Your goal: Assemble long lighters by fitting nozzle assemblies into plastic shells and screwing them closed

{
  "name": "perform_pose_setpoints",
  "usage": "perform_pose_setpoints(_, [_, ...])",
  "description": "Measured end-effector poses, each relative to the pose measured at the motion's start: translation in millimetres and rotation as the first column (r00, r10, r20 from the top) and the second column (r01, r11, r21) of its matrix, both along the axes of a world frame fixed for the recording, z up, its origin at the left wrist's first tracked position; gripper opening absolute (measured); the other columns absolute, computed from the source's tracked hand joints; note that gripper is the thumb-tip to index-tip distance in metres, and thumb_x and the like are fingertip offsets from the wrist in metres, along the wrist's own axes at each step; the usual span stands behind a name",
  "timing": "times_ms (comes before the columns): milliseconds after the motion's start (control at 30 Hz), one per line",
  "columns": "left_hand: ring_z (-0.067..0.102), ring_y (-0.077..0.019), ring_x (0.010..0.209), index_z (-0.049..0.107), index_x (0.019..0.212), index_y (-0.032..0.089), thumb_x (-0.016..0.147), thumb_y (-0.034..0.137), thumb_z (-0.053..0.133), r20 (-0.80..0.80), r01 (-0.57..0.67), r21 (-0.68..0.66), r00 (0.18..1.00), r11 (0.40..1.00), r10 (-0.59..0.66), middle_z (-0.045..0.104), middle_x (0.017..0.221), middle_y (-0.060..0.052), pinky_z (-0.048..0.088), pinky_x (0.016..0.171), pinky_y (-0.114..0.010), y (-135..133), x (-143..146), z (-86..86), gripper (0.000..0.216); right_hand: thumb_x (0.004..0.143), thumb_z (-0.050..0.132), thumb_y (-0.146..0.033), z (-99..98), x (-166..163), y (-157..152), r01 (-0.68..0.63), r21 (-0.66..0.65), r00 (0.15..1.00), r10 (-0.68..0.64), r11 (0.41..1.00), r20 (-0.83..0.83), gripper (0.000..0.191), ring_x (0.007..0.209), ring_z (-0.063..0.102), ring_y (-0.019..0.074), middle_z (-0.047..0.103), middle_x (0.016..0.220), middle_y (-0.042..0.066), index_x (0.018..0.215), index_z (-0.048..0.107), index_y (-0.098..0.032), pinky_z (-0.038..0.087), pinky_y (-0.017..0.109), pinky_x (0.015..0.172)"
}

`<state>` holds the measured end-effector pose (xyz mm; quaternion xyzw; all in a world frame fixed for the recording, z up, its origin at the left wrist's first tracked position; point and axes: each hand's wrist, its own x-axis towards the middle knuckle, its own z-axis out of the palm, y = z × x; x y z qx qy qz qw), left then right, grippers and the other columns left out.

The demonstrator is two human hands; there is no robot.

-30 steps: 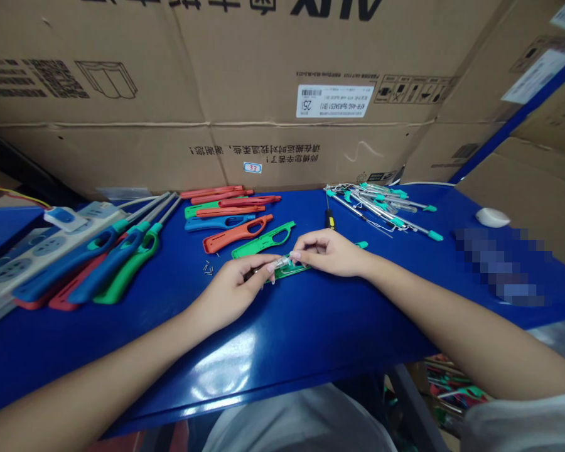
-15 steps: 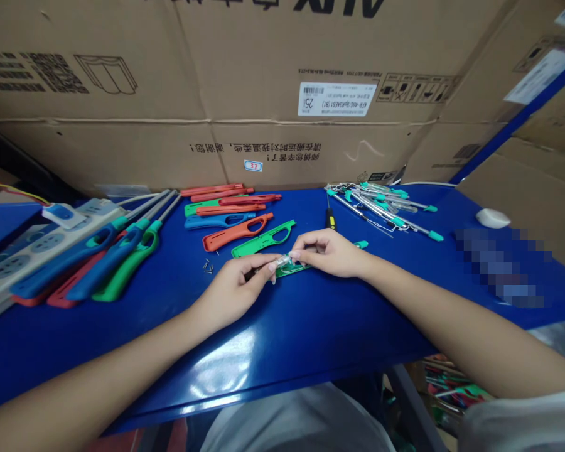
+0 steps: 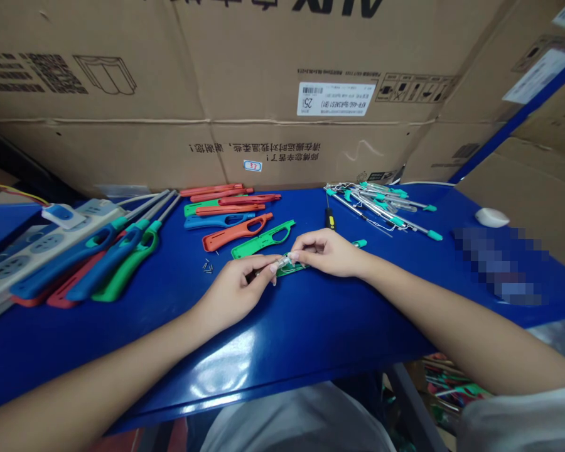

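A green half-shell of a long-nosed lighter (image 3: 289, 269) lies between my two hands, with a clear, whitish inner part (image 3: 283, 260) of the lighter in it. My left hand (image 3: 240, 280) is closed around the shell's left end, thumb and fingertips on the clear part. From the other side my right hand (image 3: 327, 252) pinches the end of that part between thumb and forefinger. A teal tip (image 3: 359, 243) shows beyond my right wrist. Another green half-shell (image 3: 263, 240) and an orange one (image 3: 238, 232) lie just behind my hands.
Loose screws (image 3: 208, 266) lie left of my hands. A screwdriver (image 3: 329, 218) and a pile of metal lighter tubes (image 3: 386, 207) are at the back right. Whole lighters (image 3: 132, 263) rest against a power strip (image 3: 47, 242) on the left. A cardboard wall (image 3: 263, 138) stands behind.
Almost nothing differs. Both hands hold the same places on the lighter parts, and the view has shifted very slightly.
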<state>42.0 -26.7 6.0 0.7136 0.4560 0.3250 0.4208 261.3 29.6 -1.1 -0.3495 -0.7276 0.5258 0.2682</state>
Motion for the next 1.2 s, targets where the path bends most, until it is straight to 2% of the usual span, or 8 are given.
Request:
perform_pose_setpoints(167, [0.053,-0.0140,0.062,0.077,0.111,0.015,0.093,0.041,0.057,0.036,-0.003,-0.063,0.999,0.998,0.005,0.067,0.072,-0.001,0.042,0.059,-0.025,0.9,-0.9,0.7,0.038,0.081,0.073,-0.060,5.4,1.5,0.2,-0.005,-0.044,1.000,0.004,0.999,-0.007,0.047,0.057,0.046,0.0081,0.056,0.063,-0.003,0.075,0.065,-0.015,0.037,0.023,0.055])
perform_pose_setpoints(433, [0.054,-0.0141,0.062,0.077,0.113,0.015,0.091,0.042,0.059,0.042,-0.025,-0.074,0.999,0.997,0.028,0.068,0.073,-0.002,0.045,0.061,-0.025,0.7,-4.1,-1.4,0.038,0.085,0.072,-0.055,3.2,6.2,0.5,-0.023,-0.095,0.998,0.018,0.995,-0.053,0.041,0.045,0.041,0.0057,0.053,0.058,-0.006,0.090,0.069,-0.013,0.030,0.022,0.044])
perform_pose_setpoints(700, [0.054,-0.0140,0.061,0.077,0.109,0.016,0.093,0.042,0.058,0.021,-0.015,-0.045,1.000,0.999,0.015,0.067,0.071,-0.001,0.045,0.060,-0.025,1.5,-3.8,1.2,0.036,0.079,0.079,-0.052,0.0,3.6,1.4,0.019,-0.018,0.998,-0.020,1.000,-0.061,0.038,0.067,0.052,0.0108,0.063,0.076,0.000,0.083,0.069,-0.015,0.042,0.025,0.062])
perform_pose_setpoints(900, [0.054,-0.0140,0.061,0.077,0.088,0.016,0.093,0.039,0.057,-0.029,0.012,0.005,1.000,1.000,-0.012,0.067,0.069,-0.001,0.046,0.063,-0.026,0.5,-3.7,1.4,0.031,0.082,0.075,-0.050,-1.8,3.2,-1.2,0.009,0.045,1.000,-0.007,0.999,-0.027,0.035,0.069,0.054,0.0123,0.063,0.078,0.002,0.082,0.069,-0.015,0.043,0.026,0.064])
perform_pose_setpoints(1100, [0.057,-0.0150,0.062,0.079,0.095,0.017,0.094,0.036,0.056,-0.030,0.017,0.043,0.999,0.999,-0.016,0.070,0.071,-0.002,0.049,0.064,-0.027,0.5,-3.1,0.0,0.029,0.084,0.073,-0.047,-1.1,2.2,-2.3,0.000,0.110,1.000,-0.001,0.994,0.007,0.033,0.068,0.053,0.0123,0.062,0.075,0.001,0.078,0.068,-0.015,0.043,0.026,0.064])
perform_pose_setpoints(1200, [0.060,-0.0154,0.064,0.078,0.100,0.016,0.094,0.037,0.056,-0.029,0.030,0.024,0.999,0.999,-0.030,0.071,0.071,-0.002,0.050,0.065,-0.027,3.0,-4.4,-0.6,0.031,0.083,0.074,-0.047,0.2,2.6,0.7,-0.029,0.104,0.999,0.025,0.994,0.032,0.033,0.069,0.055,0.0121,0.064,0.076,0.001,0.079,0.069,-0.015,0.045,0.026,0.066])
